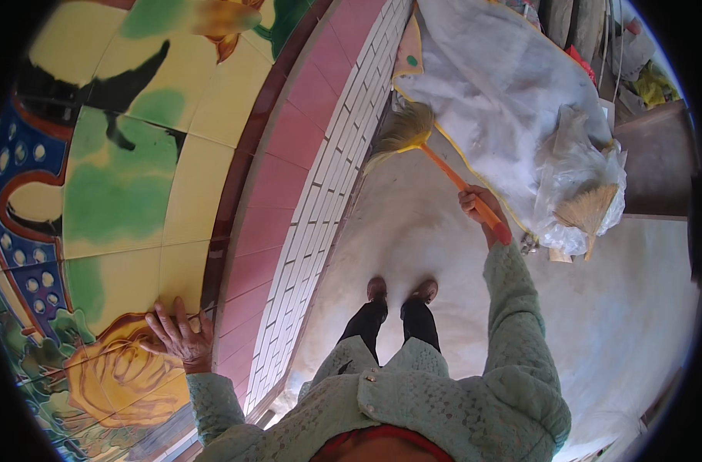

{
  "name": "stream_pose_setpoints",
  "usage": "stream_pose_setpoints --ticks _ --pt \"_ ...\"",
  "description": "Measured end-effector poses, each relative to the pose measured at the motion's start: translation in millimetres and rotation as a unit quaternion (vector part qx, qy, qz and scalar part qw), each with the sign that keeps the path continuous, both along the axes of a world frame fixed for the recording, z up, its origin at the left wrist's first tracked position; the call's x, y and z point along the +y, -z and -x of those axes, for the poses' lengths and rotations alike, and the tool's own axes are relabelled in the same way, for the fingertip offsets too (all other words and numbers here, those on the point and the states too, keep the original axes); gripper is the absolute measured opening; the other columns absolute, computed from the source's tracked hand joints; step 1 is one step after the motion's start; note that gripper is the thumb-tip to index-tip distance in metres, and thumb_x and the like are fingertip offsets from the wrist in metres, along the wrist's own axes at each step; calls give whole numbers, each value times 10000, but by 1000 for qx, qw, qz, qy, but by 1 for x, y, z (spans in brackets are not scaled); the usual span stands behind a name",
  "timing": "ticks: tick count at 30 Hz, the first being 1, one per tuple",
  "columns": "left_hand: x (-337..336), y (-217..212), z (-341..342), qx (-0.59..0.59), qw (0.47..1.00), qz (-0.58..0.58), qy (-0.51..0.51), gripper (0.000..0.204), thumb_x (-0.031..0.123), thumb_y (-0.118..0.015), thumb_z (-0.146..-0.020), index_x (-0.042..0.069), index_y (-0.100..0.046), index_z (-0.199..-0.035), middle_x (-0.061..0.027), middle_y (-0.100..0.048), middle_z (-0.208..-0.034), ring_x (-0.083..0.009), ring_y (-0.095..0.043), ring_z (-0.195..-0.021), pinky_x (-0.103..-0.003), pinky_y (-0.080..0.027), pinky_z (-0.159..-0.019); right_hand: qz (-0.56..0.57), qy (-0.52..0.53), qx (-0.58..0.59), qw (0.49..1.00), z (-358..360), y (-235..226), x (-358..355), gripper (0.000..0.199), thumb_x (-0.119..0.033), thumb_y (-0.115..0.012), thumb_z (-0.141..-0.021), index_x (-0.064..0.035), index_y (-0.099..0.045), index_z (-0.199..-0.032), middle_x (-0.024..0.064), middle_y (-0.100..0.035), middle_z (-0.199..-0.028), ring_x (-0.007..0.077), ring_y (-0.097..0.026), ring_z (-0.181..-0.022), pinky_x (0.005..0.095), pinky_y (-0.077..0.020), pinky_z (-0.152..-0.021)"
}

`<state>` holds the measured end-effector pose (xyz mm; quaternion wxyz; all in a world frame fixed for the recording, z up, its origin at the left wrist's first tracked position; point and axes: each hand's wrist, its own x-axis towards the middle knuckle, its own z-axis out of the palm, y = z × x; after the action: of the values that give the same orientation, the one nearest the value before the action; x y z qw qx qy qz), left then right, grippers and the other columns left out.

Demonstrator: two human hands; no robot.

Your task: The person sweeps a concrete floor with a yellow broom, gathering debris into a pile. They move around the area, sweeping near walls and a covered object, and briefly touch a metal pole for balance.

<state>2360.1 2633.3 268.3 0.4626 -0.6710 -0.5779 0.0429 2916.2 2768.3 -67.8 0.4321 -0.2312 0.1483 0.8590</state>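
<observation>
Green lace sleeves at the bottom edge, shoes (401, 290) planted on the pale floor (636, 308). Left hand (178, 339) flat with fingers spread on the painted tile wall (128, 192), gripping nothing. Right hand (480, 209) clamped around the orange handle of a broom (432, 154), straw head up ahead by the wall base, beyond the fist. Plastic bag (574, 185) just right of that hand, on a white sheet (489, 85)
</observation>
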Motion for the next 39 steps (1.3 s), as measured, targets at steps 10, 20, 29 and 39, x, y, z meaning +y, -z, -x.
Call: stream_pose_setpoints --ticks 10,20,29,39 --pt "-4 2 7 22 999 8 -32 439 475 -403 -792 182 -519 -1097 -90 -369 -1292 -293 -267 -1235 -577 -5 -968 68 148 27 986 96 -53 -153 128 -71 -414 -809 -54 -419 -936 24 -401 -580 89 -394 -442 188 -375 -381" --pt "4 0 -3 19 1000 6 7 456 466 -381 -820 160 -488 -1141 -102 -322 -1324 -291 -245 -1249 -534 42 -984 11 131 31 991 71 3 -115 272 -76 -410 -828 -60 -399 -1099 38 -429 -644 81 -429 -475 189 -392 -393" --pt "-1 0 0 19 1000 -1 -2 436 463 -404 -812 174 -503 -1123 -89 -336 -1317 -273 -251 -1249 -540 53 -980 54 289 197 935 70 -9 -111 115 -62 -399 -825 49 -370 -815 37 -392 -607 114 -412 -472 194 -401 -432" --pt "6 13 -1 -92 992 59 56 418 481 -405 -798 183 -564 -1043 -83 -337 -1315 -267 -212 -1264 -536 76 -979 95 388 138 906 99 -68 -264 68 -38 -403 -806 7 -356 -786 34 -383 -600 105 -398 -468 196 -391 -431"
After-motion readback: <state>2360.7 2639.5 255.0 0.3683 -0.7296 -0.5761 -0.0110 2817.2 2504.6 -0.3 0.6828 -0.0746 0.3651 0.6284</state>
